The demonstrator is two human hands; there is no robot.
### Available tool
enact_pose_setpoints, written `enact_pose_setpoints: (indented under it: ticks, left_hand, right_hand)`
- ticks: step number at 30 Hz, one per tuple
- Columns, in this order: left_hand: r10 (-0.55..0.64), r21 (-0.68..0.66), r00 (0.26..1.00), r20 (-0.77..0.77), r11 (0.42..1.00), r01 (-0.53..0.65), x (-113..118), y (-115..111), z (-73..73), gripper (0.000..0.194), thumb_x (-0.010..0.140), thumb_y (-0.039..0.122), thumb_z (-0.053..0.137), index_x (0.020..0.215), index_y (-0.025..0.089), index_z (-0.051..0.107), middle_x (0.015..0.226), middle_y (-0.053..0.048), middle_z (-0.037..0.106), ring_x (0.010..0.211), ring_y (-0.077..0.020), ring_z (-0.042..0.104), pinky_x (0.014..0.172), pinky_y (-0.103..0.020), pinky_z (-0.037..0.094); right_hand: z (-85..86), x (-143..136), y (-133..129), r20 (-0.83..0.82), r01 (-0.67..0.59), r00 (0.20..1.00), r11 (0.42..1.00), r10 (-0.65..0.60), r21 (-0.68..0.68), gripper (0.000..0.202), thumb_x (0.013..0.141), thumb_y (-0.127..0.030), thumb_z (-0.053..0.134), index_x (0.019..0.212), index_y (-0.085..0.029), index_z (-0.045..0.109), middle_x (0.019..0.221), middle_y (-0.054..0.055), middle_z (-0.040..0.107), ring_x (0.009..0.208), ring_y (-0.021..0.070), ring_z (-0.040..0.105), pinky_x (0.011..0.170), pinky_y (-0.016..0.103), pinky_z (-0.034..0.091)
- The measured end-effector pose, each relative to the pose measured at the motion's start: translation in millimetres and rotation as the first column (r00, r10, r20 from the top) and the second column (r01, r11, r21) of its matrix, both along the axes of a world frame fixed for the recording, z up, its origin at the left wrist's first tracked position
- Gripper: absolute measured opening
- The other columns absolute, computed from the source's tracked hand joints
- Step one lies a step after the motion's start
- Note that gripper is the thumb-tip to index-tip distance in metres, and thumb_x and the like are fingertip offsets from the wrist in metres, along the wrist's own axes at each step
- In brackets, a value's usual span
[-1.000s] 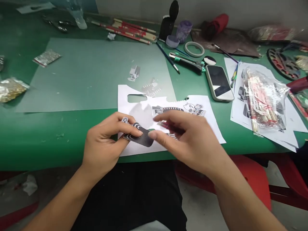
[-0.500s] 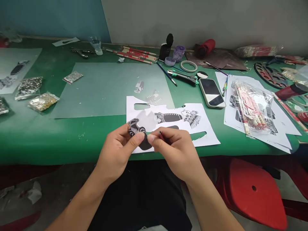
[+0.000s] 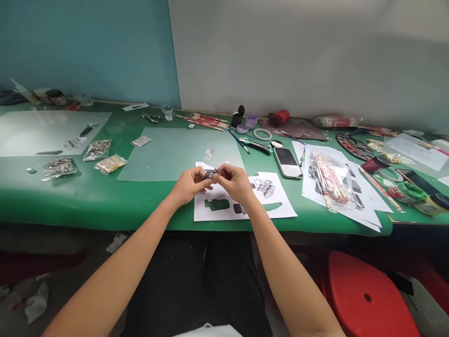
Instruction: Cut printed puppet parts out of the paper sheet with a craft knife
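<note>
My left hand pinches a small black-and-white printed cutout between thumb and fingers. My right hand is closed on the cutout's other side, thumb against its edge. The cutout is tilted and partly covered by my fingers. Under my hands lies a white printed sheet with several shapes cut out of it, green table showing through the holes. Behind it, a translucent sheet carries a small cut piece near its right side.
A phone and a utility knife lie to the right. Further right, a plastic bag of sticks rests on printed papers. Small bags of beads are at left. A red stool stands below the table.
My hands have moved forward over the table, farther from my body, with the cutout turned to a flatter angle. My view has tilted up, showing more wall.
</note>
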State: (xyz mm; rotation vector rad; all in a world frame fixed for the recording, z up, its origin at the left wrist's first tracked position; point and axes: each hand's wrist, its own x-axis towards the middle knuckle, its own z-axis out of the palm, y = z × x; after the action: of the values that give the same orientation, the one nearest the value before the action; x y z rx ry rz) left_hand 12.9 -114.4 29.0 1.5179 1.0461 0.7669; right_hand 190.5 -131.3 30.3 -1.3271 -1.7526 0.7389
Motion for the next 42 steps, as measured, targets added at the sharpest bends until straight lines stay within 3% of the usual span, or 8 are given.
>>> enact_pose_setpoints:
  ticks: [3, 9, 12, 17, 24, 28, 34, 42]
  left_hand:
    - [0.095, 0.059, 0.995, 0.013, 0.994, -0.095, -4, 6, -7.2, 0.034, 0.097, 0.039, 0.062, 0.119, 0.014, 0.061, 0.111, -0.008, 0.066, 0.094, -0.0171, 0.066, 0.081, -0.036, 0.06]
    - [0.226, 0.136, 0.974, 0.005, 0.965, -0.224, -9, 10, -15.8, 0.036, 0.097, 0.041, 0.061, 0.122, 0.014, 0.061, 0.117, -0.009, 0.065, 0.1, -0.0193, 0.066, 0.087, -0.039, 0.06]
    - [0.209, 0.156, 0.977, -0.036, 0.967, -0.201, -7, 11, -15.4, 0.035, 0.096, 0.04, 0.063, 0.12, 0.014, 0.062, 0.117, -0.009, 0.065, 0.102, -0.02, 0.066, 0.089, -0.04, 0.06]
    - [0.195, 0.171, 0.979, -0.057, 0.968, -0.183, -5, 9, -13.3, 0.035, 0.096, 0.04, 0.063, 0.12, 0.014, 0.062, 0.12, -0.009, 0.065, 0.106, -0.0217, 0.065, 0.092, -0.042, 0.059]
    - [0.246, 0.145, 0.969, 0.035, 0.958, -0.248, -8, 13, -14.9, 0.036, 0.097, 0.042, 0.06, 0.121, 0.014, 0.062, 0.117, -0.009, 0.066, 0.1, -0.0193, 0.066, 0.088, -0.039, 0.06]
    - [0.245, 0.121, 0.966, 0.079, 0.96, -0.253, -10, 15, -14.1, 0.038, 0.097, 0.042, 0.06, 0.123, 0.014, 0.061, 0.118, -0.009, 0.065, 0.102, -0.0198, 0.066, 0.089, -0.04, 0.059]
    - [0.152, 0.119, 0.987, 0.054, 0.98, -0.158, -8, 10, -12.7, 0.035, 0.096, 0.039, 0.063, 0.121, 0.014, 0.062, 0.119, -0.009, 0.065, 0.104, -0.0204, 0.065, 0.091, -0.041, 0.059]
    - [0.151, 0.149, 0.988, 0.008, 0.977, -0.151, -4, 10, -12.0, 0.036, 0.096, 0.039, 0.062, 0.123, 0.014, 0.061, 0.118, -0.009, 0.065, 0.102, -0.0198, 0.066, 0.089, -0.04, 0.06]
  right_hand:
    - [-7.8, 5, 7, 0.118, 0.025, 0.993, 0.999, -0.029, 0.035, 0.027, 0.097, -0.042, 0.062, 0.103, -0.015, 0.065, 0.095, 0.001, 0.067, 0.078, 0.0118, 0.063, 0.072, 0.029, 0.056]
    - [-18.7, 12, 12, 0.257, 0.135, 0.951, 0.979, -0.171, 0.151, 0.031, 0.098, -0.041, 0.061, 0.118, -0.018, 0.064, 0.115, 0.006, 0.067, 0.097, 0.0169, 0.066, 0.086, 0.038, 0.058]
    - [-21.8, 9, 9, 0.305, 0.117, 0.938, 0.977, -0.168, 0.179, 0.034, 0.098, -0.042, 0.06, 0.121, -0.018, 0.063, 0.117, 0.007, 0.066, 0.098, 0.0175, 0.066, 0.087, 0.039, 0.058]
    - [-25.1, 3, 4, 0.418, -0.039, 0.908, 0.989, -0.024, 0.142, 0.03, 0.098, -0.042, 0.061, 0.116, -0.018, 0.065, 0.115, 0.006, 0.067, 0.096, 0.0161, 0.066, 0.085, 0.037, 0.058]
    - [-25.7, 4, 4, 0.457, -0.071, 0.889, 0.989, 0.005, 0.127, 0.03, 0.099, -0.041, 0.06, 0.119, -0.019, 0.064, 0.118, 0.007, 0.067, 0.098, 0.0168, 0.066, 0.086, 0.038, 0.058]
    - [-24.4, 4, 3, 0.454, -0.063, 0.891, 0.991, 0.001, 0.121, 0.031, 0.099, -0.041, 0.06, 0.12, -0.018, 0.064, 0.119, 0.007, 0.067, 0.099, 0.0173, 0.066, 0.087, 0.038, 0.058]
    - [-23.6, 3, 3, 0.446, -0.016, 0.894, 0.994, -0.034, 0.107, 0.032, 0.098, -0.041, 0.061, 0.12, -0.018, 0.064, 0.118, 0.007, 0.067, 0.099, 0.0174, 0.066, 0.087, 0.039, 0.058]
    - [-23.7, 3, 4, 0.411, 0.1, 0.898, 0.983, -0.156, 0.154, 0.031, 0.099, -0.042, 0.06, 0.118, -0.018, 0.064, 0.115, 0.006, 0.067, 0.095, 0.016, 0.066, 0.084, 0.037, 0.059]
